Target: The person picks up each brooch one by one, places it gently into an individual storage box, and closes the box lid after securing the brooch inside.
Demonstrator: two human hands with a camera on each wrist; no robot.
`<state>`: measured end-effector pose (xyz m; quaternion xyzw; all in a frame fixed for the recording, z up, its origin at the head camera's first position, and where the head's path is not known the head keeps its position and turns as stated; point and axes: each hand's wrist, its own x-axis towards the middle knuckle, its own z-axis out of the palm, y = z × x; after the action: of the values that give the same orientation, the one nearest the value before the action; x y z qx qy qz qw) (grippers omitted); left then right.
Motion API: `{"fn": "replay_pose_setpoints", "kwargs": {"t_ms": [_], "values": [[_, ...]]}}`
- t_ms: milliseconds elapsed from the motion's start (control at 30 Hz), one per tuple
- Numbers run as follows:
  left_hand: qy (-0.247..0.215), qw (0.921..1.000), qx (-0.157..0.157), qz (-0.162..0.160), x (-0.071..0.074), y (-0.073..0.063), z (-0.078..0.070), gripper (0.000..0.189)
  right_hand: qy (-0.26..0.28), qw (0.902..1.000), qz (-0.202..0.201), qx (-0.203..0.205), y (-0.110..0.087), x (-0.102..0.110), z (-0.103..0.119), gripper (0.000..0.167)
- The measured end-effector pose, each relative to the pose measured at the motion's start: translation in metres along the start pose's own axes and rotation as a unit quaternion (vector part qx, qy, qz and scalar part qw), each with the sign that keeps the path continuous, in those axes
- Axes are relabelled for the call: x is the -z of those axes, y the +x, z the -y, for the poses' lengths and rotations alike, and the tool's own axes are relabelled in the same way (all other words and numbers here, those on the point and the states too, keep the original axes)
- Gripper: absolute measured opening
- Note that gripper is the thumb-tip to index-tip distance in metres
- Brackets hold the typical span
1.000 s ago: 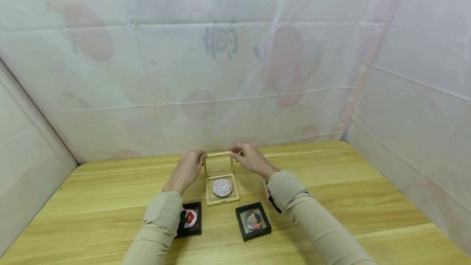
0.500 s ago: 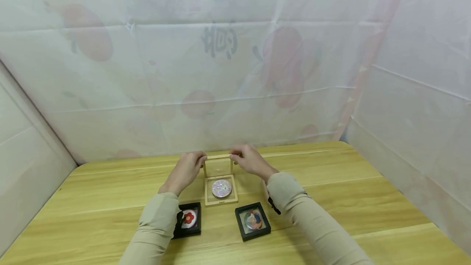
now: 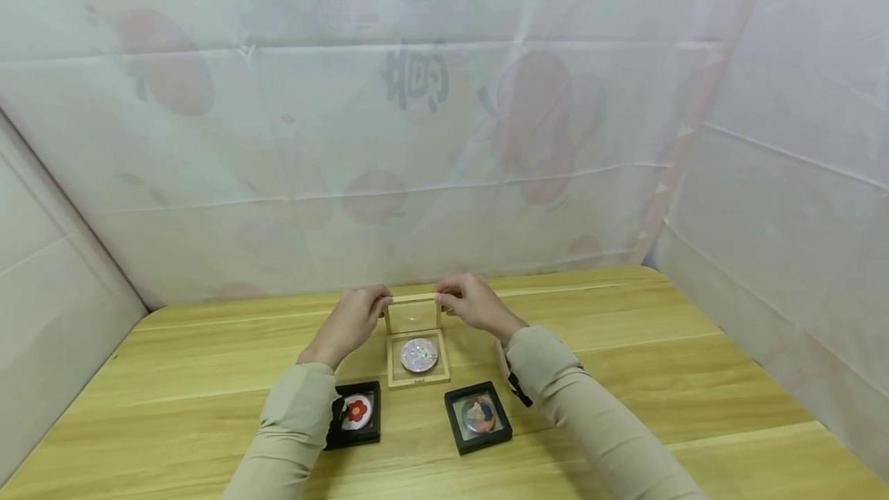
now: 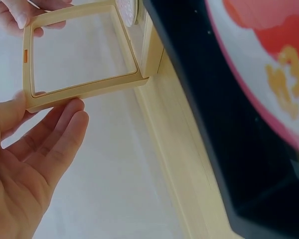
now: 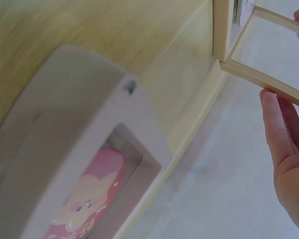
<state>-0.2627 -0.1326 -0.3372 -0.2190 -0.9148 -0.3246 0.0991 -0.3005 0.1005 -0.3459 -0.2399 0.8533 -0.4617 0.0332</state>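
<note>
A cream display frame (image 3: 419, 383) lies on the table, its hinged lid (image 4: 77, 94) standing raised at the back. In its base sits a round glittery badge (image 3: 419, 356). My left hand (image 3: 350, 321) pinches the lid's upper left corner, thumb on the rim and fingers along the side. At the opposite upper corner, my right hand (image 3: 479, 305) holds the lid between thumb and fingers. The lid's clear window is framed by a thin rim, with a small notch in the outer edge. Part of the right hand falls outside the right wrist view.
A black frame with a red flower badge (image 3: 357, 411) lies near the left sleeve, partly covered by it. Another black frame (image 3: 477, 450) stands at front centre. A pale pink frame (image 5: 84, 114) is mostly behind the right sleeve in the head view. A printed cloth (image 3: 444, 137) hangs behind the table.
The lid's top edge has dropped slightly, with both hands still on its corners. My left forearm has shifted a little to the left. The badge has stayed in the base.
</note>
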Motion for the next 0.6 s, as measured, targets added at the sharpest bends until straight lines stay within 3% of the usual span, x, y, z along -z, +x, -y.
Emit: {"fn": "replay_pose_setpoints", "kwargs": {"t_ms": [300, 600], "values": [[0.006, 0.9996, -0.028, -0.005, -0.0007, 0.0012, 0.0035, 0.014, -0.002, 0.9997, -0.003, 0.025, -0.0024, 0.0003, -0.0021, 0.021], [-0.002, 0.9988, -0.05, 0.0, 0.0002, 0.0007, 0.0054, 0.014, -0.037, 0.9984, -0.018, 0.04, -0.0044, -0.0003, -0.0066, 0.025]]}}
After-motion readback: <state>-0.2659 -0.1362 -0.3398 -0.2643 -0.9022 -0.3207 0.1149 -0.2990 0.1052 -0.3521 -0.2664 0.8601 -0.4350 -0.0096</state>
